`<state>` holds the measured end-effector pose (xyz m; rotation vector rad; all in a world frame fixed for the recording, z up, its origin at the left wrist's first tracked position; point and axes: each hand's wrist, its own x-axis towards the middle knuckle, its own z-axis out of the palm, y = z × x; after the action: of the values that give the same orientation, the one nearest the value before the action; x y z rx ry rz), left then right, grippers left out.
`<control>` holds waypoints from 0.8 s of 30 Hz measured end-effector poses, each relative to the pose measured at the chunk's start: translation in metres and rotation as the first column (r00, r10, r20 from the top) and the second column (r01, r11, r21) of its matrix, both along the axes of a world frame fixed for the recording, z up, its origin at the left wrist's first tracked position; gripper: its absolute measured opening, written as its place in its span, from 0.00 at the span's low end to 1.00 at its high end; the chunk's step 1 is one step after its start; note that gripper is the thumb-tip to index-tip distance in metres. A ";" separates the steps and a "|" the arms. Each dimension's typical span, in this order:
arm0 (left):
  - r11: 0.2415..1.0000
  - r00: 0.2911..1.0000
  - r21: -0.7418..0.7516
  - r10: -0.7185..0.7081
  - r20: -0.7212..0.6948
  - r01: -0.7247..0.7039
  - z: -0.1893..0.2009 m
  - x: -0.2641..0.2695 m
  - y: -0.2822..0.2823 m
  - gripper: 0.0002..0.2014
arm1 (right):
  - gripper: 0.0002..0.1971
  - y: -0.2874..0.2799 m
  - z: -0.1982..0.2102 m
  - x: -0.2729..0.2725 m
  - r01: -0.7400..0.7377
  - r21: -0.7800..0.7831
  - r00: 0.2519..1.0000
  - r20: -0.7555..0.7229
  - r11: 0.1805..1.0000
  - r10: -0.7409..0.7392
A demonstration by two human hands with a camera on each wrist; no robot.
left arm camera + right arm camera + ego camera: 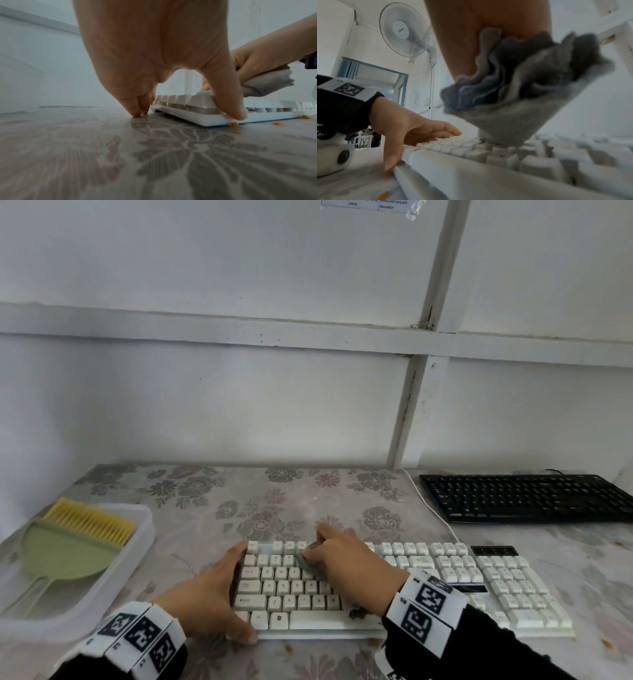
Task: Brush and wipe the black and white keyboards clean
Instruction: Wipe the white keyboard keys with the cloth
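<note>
the white keyboard (394,587) lies at the lower centre of the frame on the desk (291,508). the left hand (212,594), fingers straight, braces its left end so it won't slide, while the right hand (346,559) bunches a grey cloth (522,88) in curled fingers and presses it on the upper key rows. the black keyboard (527,498) waits at the right edge.
</note>
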<state>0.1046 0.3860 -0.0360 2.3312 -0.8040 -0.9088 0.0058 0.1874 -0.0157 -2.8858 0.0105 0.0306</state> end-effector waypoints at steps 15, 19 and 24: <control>0.995 0.998 -0.090 -0.036 0.056 0.041 0.001 -0.002 0.000 0.61 | 0.11 0.003 0.030 0.007 0.061 0.081 0.997 -0.061 0.995 -0.056; 0.991 0.999 -0.124 -0.038 0.025 0.041 -0.004 0.003 0.002 0.69 | 0.11 0.053 0.024 0.035 -0.079 0.057 0.993 -0.081 0.995 0.083; 0.996 0.999 -0.073 -0.043 0.030 0.045 -0.001 0.003 0.002 0.78 | 0.17 0.067 0.013 0.038 -0.073 -0.065 0.991 -0.117 0.995 0.065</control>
<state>0.1079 0.3880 -0.0375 2.2749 -0.8886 -0.8515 0.0439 0.2543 -0.0030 -2.9488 -0.0684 0.2134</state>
